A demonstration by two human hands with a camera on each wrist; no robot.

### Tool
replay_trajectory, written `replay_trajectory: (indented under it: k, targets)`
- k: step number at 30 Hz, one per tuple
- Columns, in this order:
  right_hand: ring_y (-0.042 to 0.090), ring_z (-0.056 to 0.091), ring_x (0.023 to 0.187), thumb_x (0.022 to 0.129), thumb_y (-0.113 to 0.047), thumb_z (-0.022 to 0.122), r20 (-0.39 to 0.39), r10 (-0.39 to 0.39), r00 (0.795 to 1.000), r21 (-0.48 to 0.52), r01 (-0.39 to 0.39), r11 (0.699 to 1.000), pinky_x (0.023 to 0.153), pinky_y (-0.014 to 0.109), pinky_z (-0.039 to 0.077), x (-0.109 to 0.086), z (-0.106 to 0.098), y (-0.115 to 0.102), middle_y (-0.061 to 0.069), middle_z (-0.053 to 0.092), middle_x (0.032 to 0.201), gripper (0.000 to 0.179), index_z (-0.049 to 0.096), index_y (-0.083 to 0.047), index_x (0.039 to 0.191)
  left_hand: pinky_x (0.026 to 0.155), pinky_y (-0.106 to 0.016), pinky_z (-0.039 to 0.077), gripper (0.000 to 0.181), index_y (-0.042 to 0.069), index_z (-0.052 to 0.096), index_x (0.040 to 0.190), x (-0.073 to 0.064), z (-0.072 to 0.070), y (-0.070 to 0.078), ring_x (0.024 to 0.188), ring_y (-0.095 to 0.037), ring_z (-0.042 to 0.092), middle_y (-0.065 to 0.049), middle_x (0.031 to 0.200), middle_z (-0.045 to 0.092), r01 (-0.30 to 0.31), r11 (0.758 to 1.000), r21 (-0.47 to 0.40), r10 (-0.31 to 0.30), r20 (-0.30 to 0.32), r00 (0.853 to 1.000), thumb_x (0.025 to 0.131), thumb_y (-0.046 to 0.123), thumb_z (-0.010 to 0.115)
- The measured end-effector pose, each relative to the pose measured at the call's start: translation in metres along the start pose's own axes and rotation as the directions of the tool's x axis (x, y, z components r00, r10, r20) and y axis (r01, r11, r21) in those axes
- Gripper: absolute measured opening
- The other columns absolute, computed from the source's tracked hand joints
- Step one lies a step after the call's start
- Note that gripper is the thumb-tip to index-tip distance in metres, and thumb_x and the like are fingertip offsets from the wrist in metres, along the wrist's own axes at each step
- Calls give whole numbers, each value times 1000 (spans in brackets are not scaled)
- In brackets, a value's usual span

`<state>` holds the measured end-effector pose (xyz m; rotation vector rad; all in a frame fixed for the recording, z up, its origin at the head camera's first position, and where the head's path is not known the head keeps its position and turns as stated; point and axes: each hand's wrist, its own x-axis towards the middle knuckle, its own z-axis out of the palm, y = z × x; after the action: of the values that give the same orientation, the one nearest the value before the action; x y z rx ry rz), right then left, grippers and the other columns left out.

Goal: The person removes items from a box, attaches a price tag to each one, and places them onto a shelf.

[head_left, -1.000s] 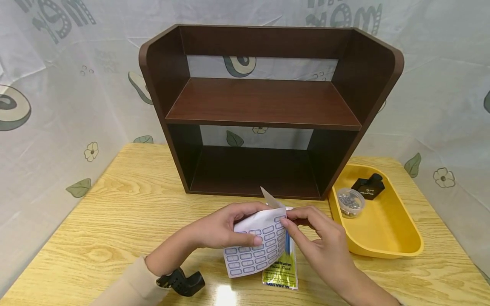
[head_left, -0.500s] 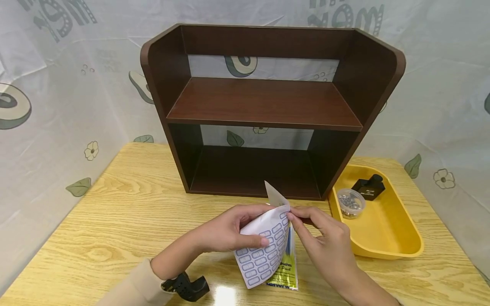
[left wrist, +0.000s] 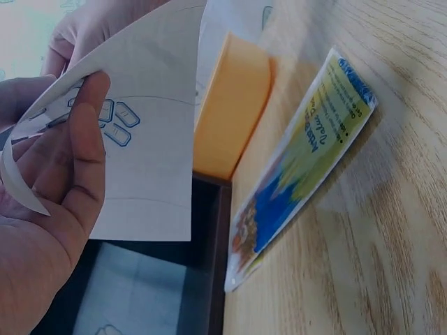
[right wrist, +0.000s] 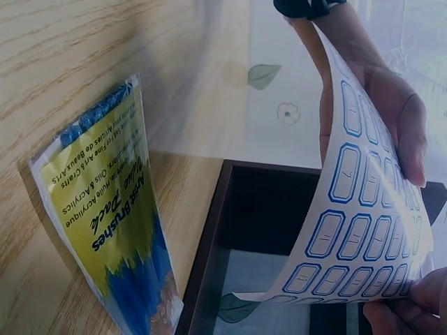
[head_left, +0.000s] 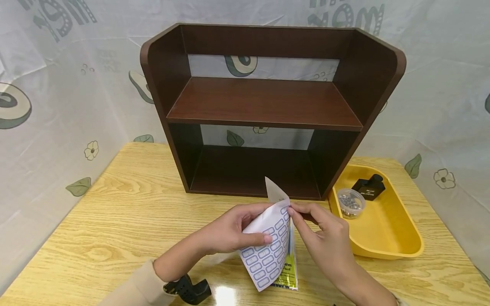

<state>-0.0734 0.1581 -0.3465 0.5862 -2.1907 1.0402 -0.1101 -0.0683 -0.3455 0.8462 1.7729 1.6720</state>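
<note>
A white label sheet (head_left: 264, 255) printed with rows of blue-outlined labels is held up, bent, above the table. My left hand (head_left: 233, 227) grips its left side, thumb on the printed face and fingers behind. At the upper right edge, my right hand (head_left: 325, 238) pinches the sheet between thumb and forefinger. A corner of paper sticks up above that pinch. Beneath the sheet lies a pack of artist brushes (right wrist: 105, 202) in a clear and yellow wrapper, flat on the table and partly hidden in the head view. The right wrist view shows the printed labels clearly.
A dark brown two-tier shelf (head_left: 264, 104) stands behind the hands. To the right, a yellow tray (head_left: 383, 231) holds a black bottle (head_left: 369, 187) and a small clear tub (head_left: 350, 203) of metal bits. Patterned sheeting (head_left: 76, 127) hangs around the wooden table (head_left: 126, 204).
The label sheet has shifted right and bent more, covering more of the brush pack. My left hand has moved right with it; my right hand keeps pinching the edge, slightly higher.
</note>
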Motion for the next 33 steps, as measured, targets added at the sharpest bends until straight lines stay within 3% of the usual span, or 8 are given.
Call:
replay_trajectory:
  k: [18, 25, 33]
  targets:
    - [24, 79, 87, 75, 13, 85, 32, -100, 994, -52, 101, 993, 90, 7, 53, 2, 4, 6, 7, 82, 99, 33, 74, -3, 101, 82, -41, 66, 56, -1, 48, 151, 0, 3, -3, 96, -19, 78, -35, 124, 66, -16, 997, -77, 15, -17, 1000, 98, -1, 67]
    - [21, 79, 86, 74, 12, 85, 70, -130, 989, -120, 138, 983, 83, 17, 59, 0, 3, 7, 6, 81, 100, 37, 70, -3, 104, 82, -41, 66, 54, 0, 49, 150, 2, 3, -5, 95, -20, 79, -34, 124, 68, -9, 998, -67, 6, -37, 999, 98, -1, 66]
    - [20, 78, 87, 82, 15, 78, 98, -12, 995, 9, 11, 1000, 85, 7, 55, -1, 0, 6, 4, 79, 98, 28, 69, -4, 101, 83, -37, 66, 62, 10, 46, 156, 3, 2, -5, 100, -18, 77, -28, 132, 67, 6, 1000, 18, -5, -74, 997, 98, 2, 68]
